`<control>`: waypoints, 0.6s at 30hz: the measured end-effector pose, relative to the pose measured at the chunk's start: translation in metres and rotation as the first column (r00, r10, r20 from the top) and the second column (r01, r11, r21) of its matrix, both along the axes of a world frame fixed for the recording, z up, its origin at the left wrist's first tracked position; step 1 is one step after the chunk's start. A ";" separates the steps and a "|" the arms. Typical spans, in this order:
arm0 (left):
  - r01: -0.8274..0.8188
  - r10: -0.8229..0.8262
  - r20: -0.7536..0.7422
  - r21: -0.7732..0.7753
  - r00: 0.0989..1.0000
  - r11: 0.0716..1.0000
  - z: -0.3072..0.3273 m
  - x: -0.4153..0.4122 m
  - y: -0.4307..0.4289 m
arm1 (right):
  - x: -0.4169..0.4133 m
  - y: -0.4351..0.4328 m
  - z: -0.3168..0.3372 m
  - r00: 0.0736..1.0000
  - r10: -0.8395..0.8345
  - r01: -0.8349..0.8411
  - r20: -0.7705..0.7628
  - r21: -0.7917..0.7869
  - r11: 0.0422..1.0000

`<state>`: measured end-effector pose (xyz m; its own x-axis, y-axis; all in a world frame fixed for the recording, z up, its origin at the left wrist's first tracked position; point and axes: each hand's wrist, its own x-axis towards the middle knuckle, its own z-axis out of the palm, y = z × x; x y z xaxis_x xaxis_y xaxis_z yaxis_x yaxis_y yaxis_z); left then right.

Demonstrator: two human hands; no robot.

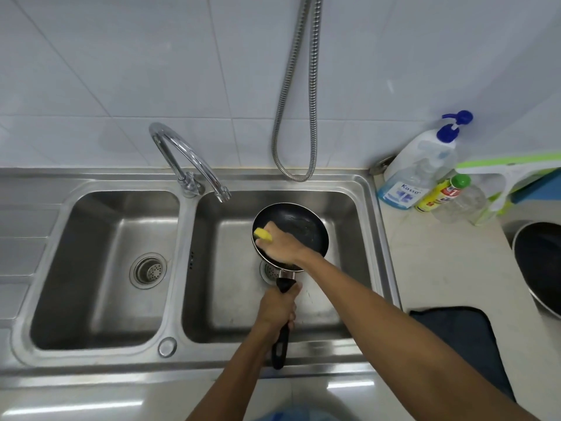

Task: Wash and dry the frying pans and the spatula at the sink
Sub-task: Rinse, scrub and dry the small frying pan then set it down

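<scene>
here, over the right basin [343,299] of the smooth steel sink, our left hand [277,309] is wrapped tight round the black handle [280,344] of the small frying pan [306,229], with open room on every side. our right hand [280,241] curls its fingers over a yellow sponge [262,234], pressing it to the pan's glossy dark inside near the left rim. a larger pan [540,262] sits on the pale counter [440,268] at the right edge, well apart, near a dark cloth [455,329].
</scene>
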<state>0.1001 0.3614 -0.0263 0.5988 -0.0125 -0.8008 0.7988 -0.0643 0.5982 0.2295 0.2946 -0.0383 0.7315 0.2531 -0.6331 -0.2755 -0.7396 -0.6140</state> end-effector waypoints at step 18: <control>-0.005 0.000 -0.057 -0.090 0.998 0.996 0.007 -0.013 0.023 | 0.017 -0.025 -0.025 0.842 0.266 -0.022 0.469 -0.463 0.886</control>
<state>0.0873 0.3848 -0.0191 0.5528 -0.0846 -0.8290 0.8315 -0.0106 0.5555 0.2462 0.2691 -0.0630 0.9515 0.1785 -0.2506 0.1151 -0.9618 -0.2482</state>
